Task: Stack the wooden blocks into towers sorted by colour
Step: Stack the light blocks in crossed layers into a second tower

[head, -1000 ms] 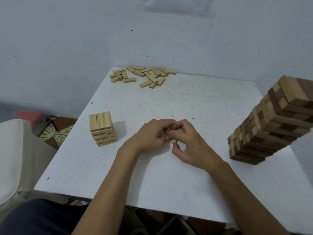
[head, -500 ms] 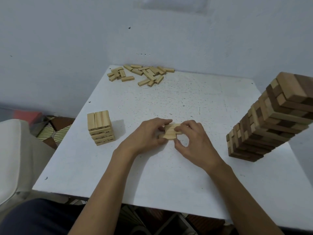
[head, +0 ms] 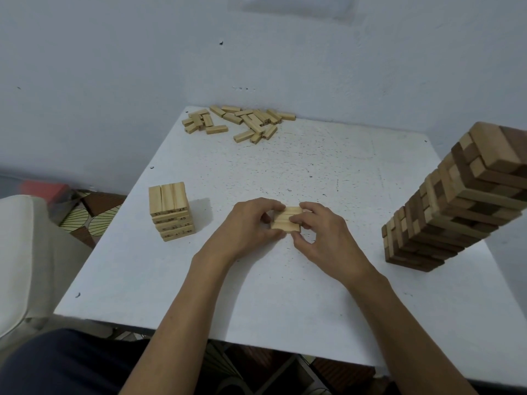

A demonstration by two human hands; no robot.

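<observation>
Between left hand (head: 245, 228) and right hand (head: 328, 242), both pinching them, lie pale blocks (head: 286, 222)

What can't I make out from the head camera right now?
Head view: the left hand and right hand cover the ends of the light blocks, so their count is unsure.
Head view: the mixed tower is cut off by the right edge.
Head view: the print on the small stack is too small to read.
Head view: the blocks in the far pile overlap, so there is no sure count.
</observation>
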